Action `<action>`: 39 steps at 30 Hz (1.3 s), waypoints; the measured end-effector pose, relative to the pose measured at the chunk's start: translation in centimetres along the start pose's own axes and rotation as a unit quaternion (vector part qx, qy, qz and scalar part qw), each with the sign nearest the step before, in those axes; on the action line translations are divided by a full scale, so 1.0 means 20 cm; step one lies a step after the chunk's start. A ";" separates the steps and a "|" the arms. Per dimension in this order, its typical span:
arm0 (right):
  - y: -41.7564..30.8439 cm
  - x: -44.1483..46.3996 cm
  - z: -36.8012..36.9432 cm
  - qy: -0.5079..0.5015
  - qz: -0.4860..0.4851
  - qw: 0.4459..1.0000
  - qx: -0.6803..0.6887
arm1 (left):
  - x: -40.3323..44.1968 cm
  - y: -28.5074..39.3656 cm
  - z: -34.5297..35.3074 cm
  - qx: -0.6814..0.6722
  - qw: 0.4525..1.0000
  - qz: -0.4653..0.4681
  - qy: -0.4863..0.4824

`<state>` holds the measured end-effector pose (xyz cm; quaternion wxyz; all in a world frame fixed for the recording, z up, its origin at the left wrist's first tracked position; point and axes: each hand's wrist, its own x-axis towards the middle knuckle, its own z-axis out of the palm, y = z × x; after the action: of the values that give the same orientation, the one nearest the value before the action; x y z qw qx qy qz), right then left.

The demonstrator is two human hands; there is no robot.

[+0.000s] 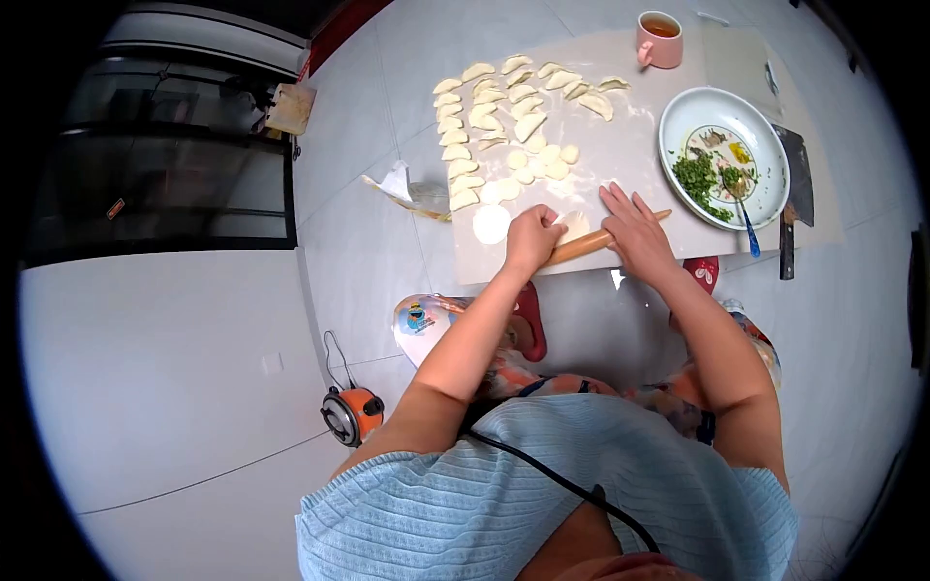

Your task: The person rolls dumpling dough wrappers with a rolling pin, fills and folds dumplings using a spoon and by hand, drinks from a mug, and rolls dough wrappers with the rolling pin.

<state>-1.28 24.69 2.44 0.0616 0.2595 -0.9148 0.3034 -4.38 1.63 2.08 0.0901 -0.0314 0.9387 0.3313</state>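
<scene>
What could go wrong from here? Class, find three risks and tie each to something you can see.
1. The cleaver has its handle jutting past the near edge of the table; a bump could knock it to the floor.
2. The left hand is close to the rolling pin under the right hand, so fingers might get pinched.
3. Some dumplings sit nearly touching and may stick together.
</scene>
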 end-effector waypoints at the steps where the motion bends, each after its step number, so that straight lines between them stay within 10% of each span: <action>1: -0.01 0.01 -0.02 0.001 -0.004 1.000 0.002 | -0.03 0.00 -0.03 -0.049 0.999 -0.004 0.005; 9: 0.00 0.04 -0.14 -0.058 0.001 0.998 -0.020 | 0.01 -0.26 -0.35 0.106 0.987 -0.068 0.098; 11: 0.02 0.04 -0.14 -0.060 0.011 0.998 -0.024 | 0.05 -0.27 -0.34 0.160 0.963 0.086 0.198; 16: 0.03 0.04 -0.18 -0.067 0.027 0.997 -0.026 | 0.15 0.03 -0.08 0.071 0.957 0.263 0.100; 32: 0.06 0.01 -0.15 -0.081 0.019 0.996 -0.042 | 0.26 0.25 0.21 0.166 0.956 0.232 0.067; 39: 0.06 0.02 -0.11 -0.165 0.073 0.983 -0.043 | 0.22 0.82 0.21 -0.139 0.941 0.306 0.027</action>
<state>-2.40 26.59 3.82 -0.1012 0.2361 -0.9410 0.2202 -9.96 16.98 8.16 -0.0459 0.2365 0.8494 0.4695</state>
